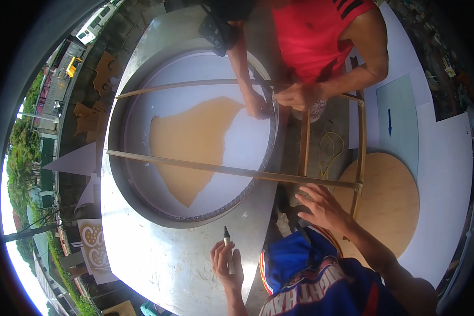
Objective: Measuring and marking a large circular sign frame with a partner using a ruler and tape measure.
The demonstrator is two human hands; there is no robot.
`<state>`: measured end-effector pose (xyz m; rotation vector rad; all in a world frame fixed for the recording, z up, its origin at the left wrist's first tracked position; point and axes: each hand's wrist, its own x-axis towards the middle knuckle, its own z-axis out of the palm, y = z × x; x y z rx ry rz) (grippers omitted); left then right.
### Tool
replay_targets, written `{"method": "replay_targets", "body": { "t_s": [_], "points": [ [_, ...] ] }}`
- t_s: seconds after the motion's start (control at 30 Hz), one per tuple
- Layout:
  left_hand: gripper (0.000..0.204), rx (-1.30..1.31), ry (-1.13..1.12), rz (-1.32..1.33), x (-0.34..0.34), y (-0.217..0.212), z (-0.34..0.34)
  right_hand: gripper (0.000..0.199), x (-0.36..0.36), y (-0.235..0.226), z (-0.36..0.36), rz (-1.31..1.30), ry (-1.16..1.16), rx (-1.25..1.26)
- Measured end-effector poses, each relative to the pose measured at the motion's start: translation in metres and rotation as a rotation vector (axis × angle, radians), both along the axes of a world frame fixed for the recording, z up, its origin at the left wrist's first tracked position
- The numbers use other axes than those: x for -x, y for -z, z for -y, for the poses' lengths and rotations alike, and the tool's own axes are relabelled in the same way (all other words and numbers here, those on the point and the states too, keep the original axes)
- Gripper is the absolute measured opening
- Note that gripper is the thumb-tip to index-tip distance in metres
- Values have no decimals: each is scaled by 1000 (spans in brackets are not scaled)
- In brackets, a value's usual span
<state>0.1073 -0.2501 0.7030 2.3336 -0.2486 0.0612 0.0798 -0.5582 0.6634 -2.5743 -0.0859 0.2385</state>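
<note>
In my left hand (227, 266) is a black-and-white marker (226, 241), its dark tip pointing away from me above the metal table. My right hand (324, 208) holds nothing, fingers spread, close under a long bar of a brown frame (237, 171); whether the fingertips touch it I cannot tell. Two long bars of the frame cross a large round ring (122, 181) with a grey wall. Inside the ring lies a white surface with a tan patch (195, 142). Across from me, a co-worker in red has one hand (256, 105) at the ring's right rim and the other (300, 96) beside the upper bar.
The ring stands on a shiny metal table (158, 258). At right, a round wooden disc (389, 210) lies on a white sheet (437, 231) beside a pale blue panel (397, 121). A yellow cord (329, 152) lies on the floor between. Cut-out boards (97, 247) stand at left.
</note>
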Motion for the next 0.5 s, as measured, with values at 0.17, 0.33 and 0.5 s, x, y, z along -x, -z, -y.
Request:
{"method": "replay_targets", "body": {
  "t_s": [0.17,0.33,0.5],
  "points": [
    [20,5,-32,0,22,-5,19,52,-9,10,-1,62,-10,-36],
    [20,-4,-92,4,22,-7,10,51,-23,10,-2,46,-43,-16],
    [19,-17,-142,49,7,-9,-6,49,-34,14,-3,44,-56,-21]
  ]
}}
